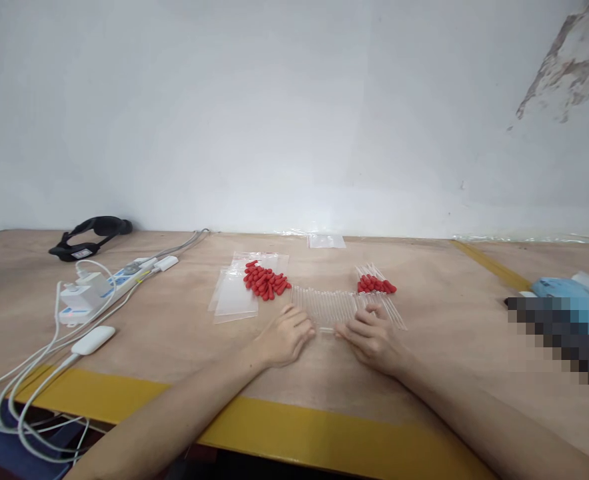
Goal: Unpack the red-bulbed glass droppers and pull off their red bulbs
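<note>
My left hand (285,337) and my right hand (370,339) rest knuckles-up on the wooden table (184,347), fingers curled loosely, the fingertips meeting at the near edge of a row of clear glass tubes (324,307). Whether either hand actually pinches a tube I cannot tell; the tips touch the row's near ends, and that is all that shows. The tubes lie side by side, pointing near to far, which keeps them from rolling and lets me reach each one from its end.

Just beyond my right hand lies a bundle of tubes with red caps (377,287) already on, fanned out slightly, caps at the far end. To the far left of the row sits a loose heap of red caps (265,281) on a clear plastic bag (234,297), close enough for my left hand.

Further left are a white power strip (99,287) with tangled white cables (29,380) and a black headset (92,235) near the wall. A small clear bag (326,241) lies at the far edge. Nothing stands between my hands and the tubes.
</note>
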A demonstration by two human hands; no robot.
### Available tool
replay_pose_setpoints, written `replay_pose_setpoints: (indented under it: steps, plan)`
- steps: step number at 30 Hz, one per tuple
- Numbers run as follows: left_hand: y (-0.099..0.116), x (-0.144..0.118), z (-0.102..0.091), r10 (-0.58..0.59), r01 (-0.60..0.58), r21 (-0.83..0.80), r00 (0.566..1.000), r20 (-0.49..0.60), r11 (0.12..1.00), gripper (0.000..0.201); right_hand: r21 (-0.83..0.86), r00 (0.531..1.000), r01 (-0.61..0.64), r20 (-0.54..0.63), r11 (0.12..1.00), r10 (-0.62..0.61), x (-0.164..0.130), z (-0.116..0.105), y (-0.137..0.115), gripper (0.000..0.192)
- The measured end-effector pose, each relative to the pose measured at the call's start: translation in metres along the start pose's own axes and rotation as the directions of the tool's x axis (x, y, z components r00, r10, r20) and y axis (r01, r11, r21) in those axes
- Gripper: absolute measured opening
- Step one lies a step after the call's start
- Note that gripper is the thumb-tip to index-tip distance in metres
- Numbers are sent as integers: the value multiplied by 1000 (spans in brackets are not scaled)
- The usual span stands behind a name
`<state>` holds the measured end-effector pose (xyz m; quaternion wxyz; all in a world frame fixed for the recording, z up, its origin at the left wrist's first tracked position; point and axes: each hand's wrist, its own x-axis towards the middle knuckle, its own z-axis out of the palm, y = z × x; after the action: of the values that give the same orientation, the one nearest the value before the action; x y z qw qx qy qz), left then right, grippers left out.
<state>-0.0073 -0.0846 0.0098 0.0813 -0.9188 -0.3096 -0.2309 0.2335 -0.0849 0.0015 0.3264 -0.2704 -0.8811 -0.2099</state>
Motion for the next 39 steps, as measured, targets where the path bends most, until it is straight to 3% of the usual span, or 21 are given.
replay_pose_setpoints:
  steps: [3,7,10,12,15,17,20,24,29,35,39]
  plan:
    - [-11,-6,-7,-148,146,-26,986,-72,989,27,-49,967,-254,-4,966,254,-4,-9,20,20]
    - [-27,-3,-20,-356,317,-194,909,-215,928,24,-181,802,-571,86,801,591,-4,-18,41,23]
    - [-50,-5,-26,-549,476,-289,788,-278,831,24,-253,673,-678,163,690,721,-4,-18,46,23]
    - [-72,-12,-26,-658,568,-338,692,-298,750,25,-270,617,-710,206,650,759,-5,-14,46,24]
    - [-104,-29,-23,-810,686,-437,540,-229,581,30,-261,579,-729,258,633,773,-7,-7,45,28]
    - [-117,-37,-23,-849,722,-451,483,-215,525,31,-245,580,-730,272,638,768,-7,-2,43,31]
    - [-123,-38,-28,-851,738,-424,467,-240,525,35,-237,595,-718,277,654,754,-8,3,41,33]
    - [-126,-18,-38,-825,772,-296,495,-274,562,34,-248,588,-715,292,653,754,-8,4,39,30]
    - [-153,11,-39,-833,841,-75,511,-215,535,24,-241,611,-712,252,660,751,-8,1,40,27]
    - [-180,25,-36,-848,849,-42,520,-99,526,11,-254,608,-725,200,640,769,-8,-1,41,27]
    - [-180,23,-41,-850,857,-36,503,-156,514,13,-232,610,-737,175,634,773,-9,-1,42,26]
